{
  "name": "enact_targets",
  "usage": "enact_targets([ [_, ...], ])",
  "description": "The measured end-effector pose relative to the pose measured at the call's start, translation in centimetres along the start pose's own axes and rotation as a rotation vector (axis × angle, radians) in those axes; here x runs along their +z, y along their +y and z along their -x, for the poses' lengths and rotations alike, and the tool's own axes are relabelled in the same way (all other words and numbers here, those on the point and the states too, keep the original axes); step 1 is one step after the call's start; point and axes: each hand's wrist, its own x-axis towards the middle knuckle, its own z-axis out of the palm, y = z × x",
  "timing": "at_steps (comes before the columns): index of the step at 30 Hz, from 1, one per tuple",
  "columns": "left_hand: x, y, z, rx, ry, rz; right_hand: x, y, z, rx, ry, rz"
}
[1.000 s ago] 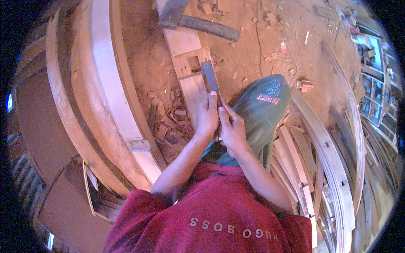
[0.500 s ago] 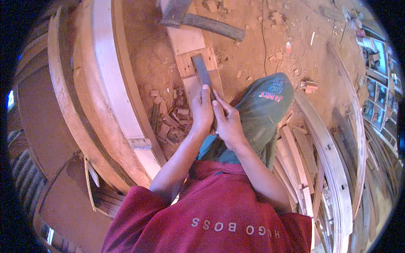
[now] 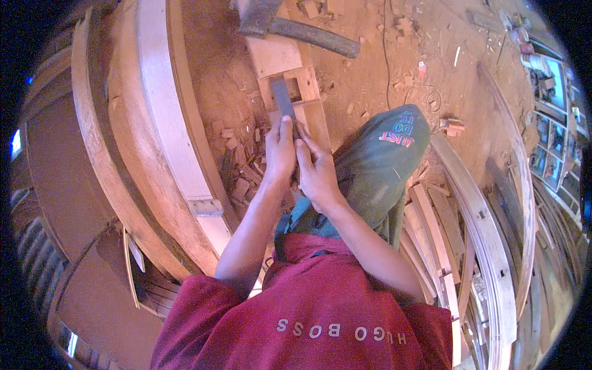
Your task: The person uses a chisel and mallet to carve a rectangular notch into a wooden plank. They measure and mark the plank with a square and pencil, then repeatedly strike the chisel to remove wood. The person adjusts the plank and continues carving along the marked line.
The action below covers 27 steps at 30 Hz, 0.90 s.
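Observation:
Both my hands are closed around a tool with a flat dark metal blade (image 3: 282, 95); whether it is a chisel or a file I cannot tell. My left hand (image 3: 280, 148) grips it with a finger stretched along the blade. My right hand (image 3: 318, 176) is closed just behind, lower on the tool, and its handle is mostly hidden by my fingers. The blade's tip lies over the left side of a squared hole (image 3: 304, 86) cut in a pale wooden beam (image 3: 275, 55). Across the beam's far end rests a dark mallet-like tool (image 3: 314, 38).
Long wooden planks (image 3: 165, 111) stand along my left. More curved-looking boards (image 3: 472, 209) lie to the right. Wood offcuts (image 3: 243, 176) litter the dirt floor beside the beam. My bent knee (image 3: 394, 139) is right of it, with a thin cable (image 3: 386, 61) beyond.
Both hands and the bladed tool have moved left and slightly away from me. The blade has shifted toward the hole's left side, so more of the opening shows.

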Motion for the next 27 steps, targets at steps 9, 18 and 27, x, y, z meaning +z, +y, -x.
enact_targets([
  [9,3.2,2.8,2.2,-0.019,-0.245,-0.024,-4.5,-6.3,2.9,0.363,0.081,-0.208],
  [18,-0.5,1.3,0.8,-0.29,-0.316,0.39,-2.7,-5.3,2.1,0.088,0.021,0.383],
  [27,-7.7,-2.1,1.5,-0.119,0.019,0.181,3.3,-6.7,3.4,0.433,-0.361,0.087],
])
